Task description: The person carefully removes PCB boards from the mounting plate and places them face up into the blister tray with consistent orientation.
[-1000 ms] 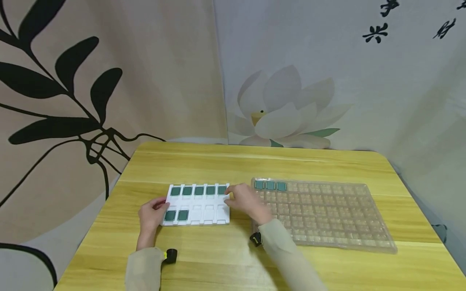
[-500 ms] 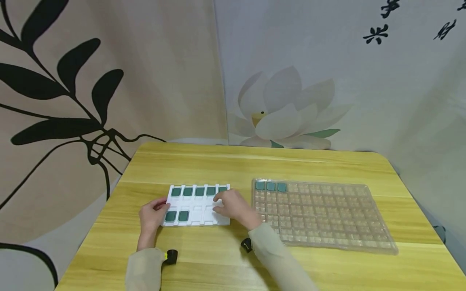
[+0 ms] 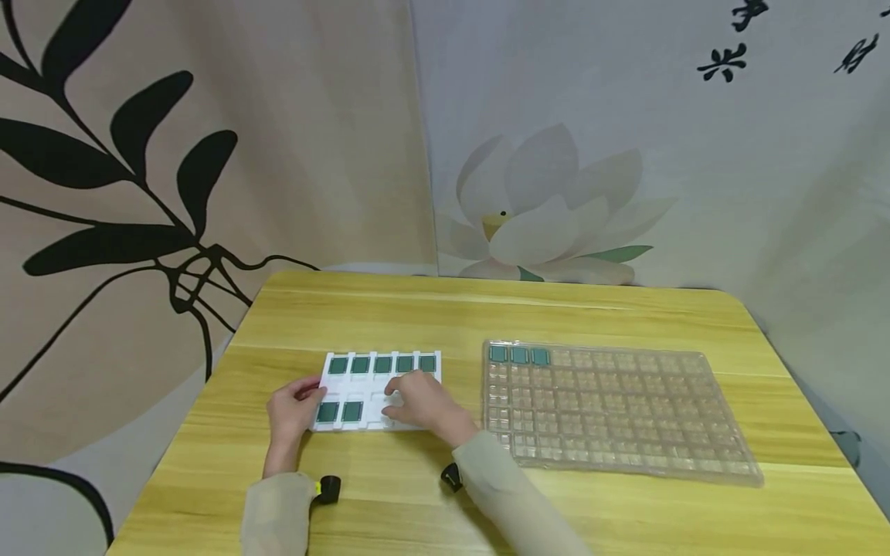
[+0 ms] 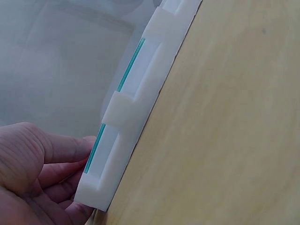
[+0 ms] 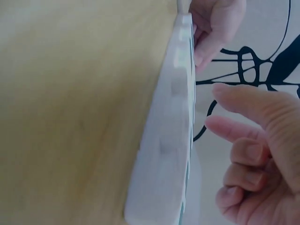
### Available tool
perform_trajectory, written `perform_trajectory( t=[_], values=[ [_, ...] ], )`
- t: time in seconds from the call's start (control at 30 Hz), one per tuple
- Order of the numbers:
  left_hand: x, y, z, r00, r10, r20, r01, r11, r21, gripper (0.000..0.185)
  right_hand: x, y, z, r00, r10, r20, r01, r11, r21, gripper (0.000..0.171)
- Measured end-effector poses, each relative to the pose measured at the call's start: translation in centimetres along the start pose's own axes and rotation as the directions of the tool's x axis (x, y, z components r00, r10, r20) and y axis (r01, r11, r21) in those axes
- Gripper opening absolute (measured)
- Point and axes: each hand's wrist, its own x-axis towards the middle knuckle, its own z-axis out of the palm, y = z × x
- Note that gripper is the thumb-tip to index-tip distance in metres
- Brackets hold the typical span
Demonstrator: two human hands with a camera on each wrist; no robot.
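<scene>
- L hand (image 3: pixel 292 413) pinching L edge of white tray (image 3: pixel 348 388), flat on table (image 3: pixel 389 486).
- R hand (image 3: pixel 424 401) over tray's front half, thumb & index apart.
- White tray: green sqs (image 3: pixel 383 364), 5 back, 2 front L.
- Clear tray (image 3: pixel 612 409) to R: 3 teal sqs (image 3: pixel 519 355), back L.

I saw the left hand (image 3: pixel 290 411) in a pinch, its thumb (image 4: pixel 65 149) fairly straight above bent fingers (image 4: pixel 63 188), the left forearm (image 3: pixel 278 513) nearly upright in the head view. The right forearm (image 3: pixel 514 494) slanted inward; the right hand (image 3: pixel 426 403) had thumb and forefinger extended apart, the other three fingers (image 5: pixel 248 151) curled.
</scene>
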Motion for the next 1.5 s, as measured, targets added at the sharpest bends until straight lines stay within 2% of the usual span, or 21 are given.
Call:
perform_trajectory(
  t=[0.17,0.33,0.6,0.93,1.23,1.5],
  values=[
    [0.0,0.0,0.0,1.0,0.004,-0.005,-0.004,1.0,0.007,0.027,0.4,-0.9,0.6,0.999,-0.041,-0.016,0.04,0.997,-0.063,0.024],
    [0.1,-0.1,0.0,1.0,0.011,-0.006,-0.011,1.0,0.011,0.027,0.9,-1.9,1.3,0.999,-0.047,-0.007,0.047,0.997,-0.057,0.025],
    [0.2,-0.2,0.0,1.0,0.023,0.004,-0.023,1.0,0.009,0.028,1.7,-2.7,2.6,0.998,-0.057,-0.031,0.054,0.993,-0.107,0.024],
    [0.2,-0.2,-0.1,1.0,0.025,0.015,-0.025,1.0,-0.005,0.028,2.3,-3.3,3.1,0.996,-0.076,-0.049,0.067,0.983,-0.169,0.023],
    [0.1,-0.2,0.0,0.999,0.049,-0.005,-0.049,0.999,-0.002,0.026,2.8,-3.6,3.6,0.997,-0.053,-0.048,0.04,0.969,-0.244,0.02],
    [0.1,-0.2,0.0,0.999,0.04,0.001,-0.04,0.999,0.0,0.028,2.9,-3.9,3.7,0.999,-0.015,-0.035,0.007,0.979,-0.204,0.02]
  ],
)
